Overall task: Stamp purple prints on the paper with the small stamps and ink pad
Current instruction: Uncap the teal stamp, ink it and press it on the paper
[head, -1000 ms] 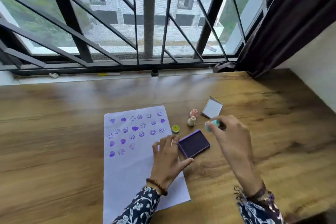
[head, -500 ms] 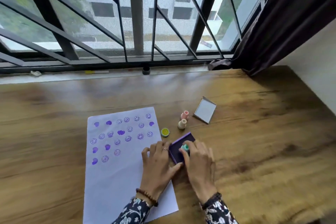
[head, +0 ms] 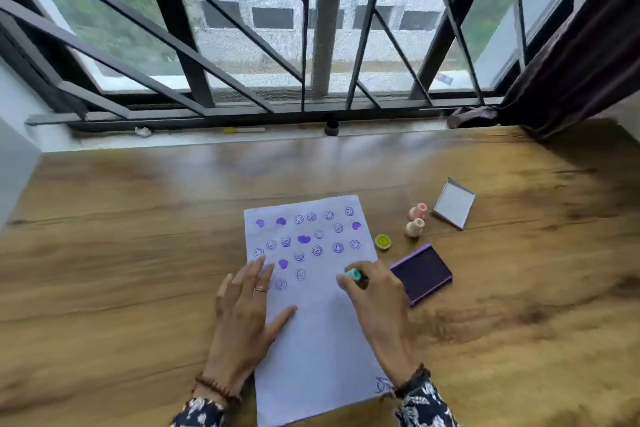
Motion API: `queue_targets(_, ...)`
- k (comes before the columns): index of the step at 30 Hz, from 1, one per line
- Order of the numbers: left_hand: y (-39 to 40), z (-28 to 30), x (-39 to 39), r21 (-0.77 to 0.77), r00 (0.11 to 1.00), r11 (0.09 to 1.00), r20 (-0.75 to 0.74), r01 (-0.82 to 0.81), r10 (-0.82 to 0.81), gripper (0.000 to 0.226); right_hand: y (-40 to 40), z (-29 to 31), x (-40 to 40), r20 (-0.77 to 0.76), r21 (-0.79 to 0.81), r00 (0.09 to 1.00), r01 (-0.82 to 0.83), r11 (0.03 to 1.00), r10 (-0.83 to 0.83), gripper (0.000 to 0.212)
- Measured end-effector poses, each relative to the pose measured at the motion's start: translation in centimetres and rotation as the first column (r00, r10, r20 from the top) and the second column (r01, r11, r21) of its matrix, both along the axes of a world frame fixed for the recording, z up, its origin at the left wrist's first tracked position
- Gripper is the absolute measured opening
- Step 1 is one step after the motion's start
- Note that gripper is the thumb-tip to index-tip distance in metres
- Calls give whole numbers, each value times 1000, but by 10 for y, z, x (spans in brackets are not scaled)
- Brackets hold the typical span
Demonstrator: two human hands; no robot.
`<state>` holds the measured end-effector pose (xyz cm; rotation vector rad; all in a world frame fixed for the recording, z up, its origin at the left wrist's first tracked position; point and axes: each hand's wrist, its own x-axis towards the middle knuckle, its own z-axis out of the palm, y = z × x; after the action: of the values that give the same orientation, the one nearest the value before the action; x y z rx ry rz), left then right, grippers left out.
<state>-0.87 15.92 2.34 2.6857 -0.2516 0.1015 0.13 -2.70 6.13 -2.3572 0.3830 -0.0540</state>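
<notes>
Your right hand (head: pixel 375 302) has left the square purple ink pad (head: pixel 422 273) and now pinches the small teal stamp (head: pixel 353 275) over the white paper's (head: pixel 322 340) right edge; your left hand (head: pixel 246 308), fingers spread, pins its left edge. Inked, it's ready to print.

Both sleeves (head: pixel 424 406) were dark navy with white florals; brown bead bracelets (head: pixel 216 388) on each wrist; ring (head: pixel 260 289) on left hand (head: pixel 242 319).
</notes>
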Motion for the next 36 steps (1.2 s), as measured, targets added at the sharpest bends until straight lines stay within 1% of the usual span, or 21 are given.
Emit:
queue_targets(2,8,-1,1,10,998,1000,-68,-12,13,84,23,8,7,-12,-45,999,-52,998,51,18)
queue_targets(5,11,-4,0,36,991,999,-134,-18,23,82,42,38,20,31,-135,993,-112,985,117,20)
queue_targets(7,11,-6,0,49,988,999,-154,-17,24,80,46,65,26,194,-195,974,-81,977,120,17)
queue_targets(9,13,-8,1,51,987,998,-159,-25,33,78,49,82,29,368,-258,925,2,966,96,14)
queue_targets(11,13,-10,1,50,986,998,-164,-23,31,77,54,77,28,412,-280,908,47,959,76,14)
queue_targets(12,14,-11,1,53,987,998,-160,-22,30,77,57,66,27,355,-259,932,20,966,76,14)
queue_targets(14,14,-12,2,61,989,998,-147,-16,25,75,63,31,23,99,-167,991,-69,983,87,15)
queue_targets(15,14,-14,2,65,990,998,-139,-6,15,73,65,13,18,-17,-131,996,-94,987,93,16)
queue_targets(16,14,-15,2,66,992,998,-127,-1,9,71,65,-1,16,-55,-142,993,-108,984,102,17)
queue_targets(21,15,-15,2,69,993,998,-121,-3,11,71,66,-19,14,21,-223,995,-90,971,97,14)
queue_targets(24,14,-14,2,73,990,997,-141,5,5,73,63,-18,15,6,-226,992,-123,966,128,16)
queue_targets(26,15,-14,2,63,991,998,-135,3,6,73,59,-15,18,-14,-144,993,-115,983,115,17)
queue_targets(27,15,-13,2,62,991,998,-134,6,3,73,54,-13,19,-12,-54,998,-54,997,54,16)
queue_targets(28,15,-13,2,61,991,998,-134,11,-2,73,48,-9,21,-8,86,999,46,995,-45,13)
queue_targets(29,15,-12,1,59,991,998,-134,14,-6,72,41,-4,21,-26,281,988,155,947,-154,7)
queue_targets(30,15,-11,1,56,990,998,-137,15,-7,71,33,1,20,-73,495,969,242,835,-238,6)
queue_targets(31,15,-11,1,57,990,998,-142,12,-4,73,25,5,18,-141,670,946,307,676,-290,10)
queue_targets(32,15,-11,1,56,990,998,-139,9,-1,76,16,9,17,-218,786,924,357,505,-314,12)
queue_targets(33,16,-11,1,49,992,999,-124,6,0,78,8,13,15,-286,848,905,392,357,-316,11)
queue_targets(34,16,-12,1,34,995,999,-100,-3,6,78,0,18,13,-338,876,892,415,247,-300,10)
queue_targets(36,14,-12,2,9,998,999,-57,-32,33,72,-16,25,10,-395,898,882,430,98,-255,14)
